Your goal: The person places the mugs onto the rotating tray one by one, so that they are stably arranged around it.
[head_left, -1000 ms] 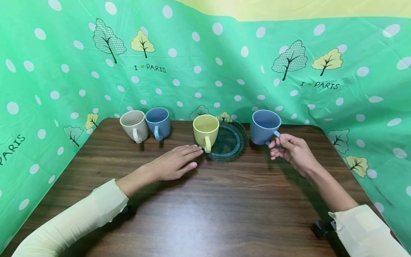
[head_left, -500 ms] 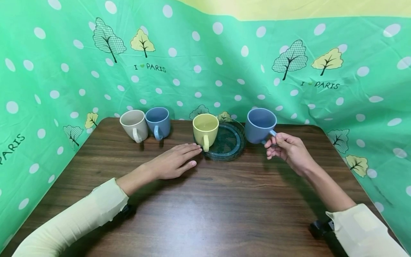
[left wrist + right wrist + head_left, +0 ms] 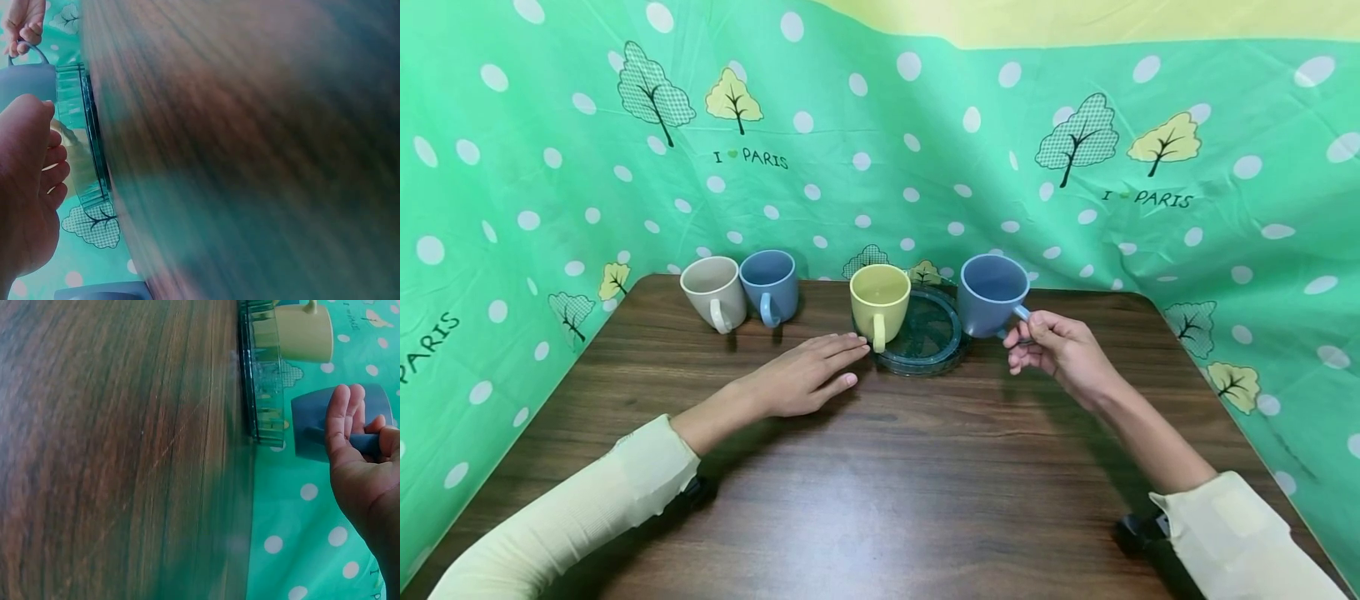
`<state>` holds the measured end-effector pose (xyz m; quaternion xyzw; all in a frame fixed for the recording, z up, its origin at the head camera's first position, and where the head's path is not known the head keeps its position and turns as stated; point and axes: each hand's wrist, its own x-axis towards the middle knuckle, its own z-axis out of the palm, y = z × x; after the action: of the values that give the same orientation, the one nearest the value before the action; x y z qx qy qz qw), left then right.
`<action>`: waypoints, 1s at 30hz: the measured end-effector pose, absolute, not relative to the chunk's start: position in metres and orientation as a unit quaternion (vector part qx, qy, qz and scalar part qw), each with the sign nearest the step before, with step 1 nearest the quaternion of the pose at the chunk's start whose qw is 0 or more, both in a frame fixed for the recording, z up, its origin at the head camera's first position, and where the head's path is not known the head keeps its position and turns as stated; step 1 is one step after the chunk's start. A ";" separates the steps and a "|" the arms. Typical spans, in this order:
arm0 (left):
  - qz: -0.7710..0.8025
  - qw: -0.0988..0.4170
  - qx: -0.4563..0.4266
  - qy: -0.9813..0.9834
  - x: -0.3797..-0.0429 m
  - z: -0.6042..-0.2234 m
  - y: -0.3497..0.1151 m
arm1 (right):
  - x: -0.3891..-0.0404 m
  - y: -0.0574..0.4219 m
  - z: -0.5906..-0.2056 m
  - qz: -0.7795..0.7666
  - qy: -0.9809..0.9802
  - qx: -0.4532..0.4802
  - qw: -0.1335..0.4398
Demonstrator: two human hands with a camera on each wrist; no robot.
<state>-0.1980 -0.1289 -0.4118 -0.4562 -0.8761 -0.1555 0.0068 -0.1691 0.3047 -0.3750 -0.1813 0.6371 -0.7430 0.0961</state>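
My right hand pinches the handle of a blue mug, which overlaps the right rim of a dark green glass dish. In the right wrist view the blue mug hangs upright, clear of the tabletop and higher than the dish's wall. A yellow mug stands in the left part of the dish, its handle toward me. My left hand lies palm down with straight fingers, fingertips right at the dish's left rim beside the yellow mug.
A light grey mug and a second blue mug stand side by side at the back left, handles toward me. Behind the wooden table hangs a green dotted cloth.
The right hand has carried the blue mug leftward, from the table's right side to the dish's right rim. The left hand has stayed nearly still, and the dish has shifted slightly left.
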 end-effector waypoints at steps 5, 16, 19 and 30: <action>-0.154 0.004 -0.454 -0.877 -0.198 -0.412 -0.130 | -0.170 0.299 -0.376 -0.740 0.637 -0.189 0.103; -0.147 0.011 -0.467 -0.872 -0.191 -0.410 -0.128 | -0.172 0.286 -0.376 -0.727 0.650 -0.189 0.117; -0.140 0.015 -0.476 -0.868 -0.188 -0.409 -0.126 | -0.173 0.283 -0.378 -0.723 0.652 -0.191 0.122; -0.138 0.006 -0.484 -0.864 -0.180 -0.409 -0.123 | -0.178 0.274 -0.383 -0.714 0.660 -0.193 0.134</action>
<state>-0.1803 -0.1227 -0.4089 -0.4839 -0.8642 -0.1378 0.0064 -0.1776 0.2745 -0.3831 -0.1935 0.6596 -0.7139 0.1338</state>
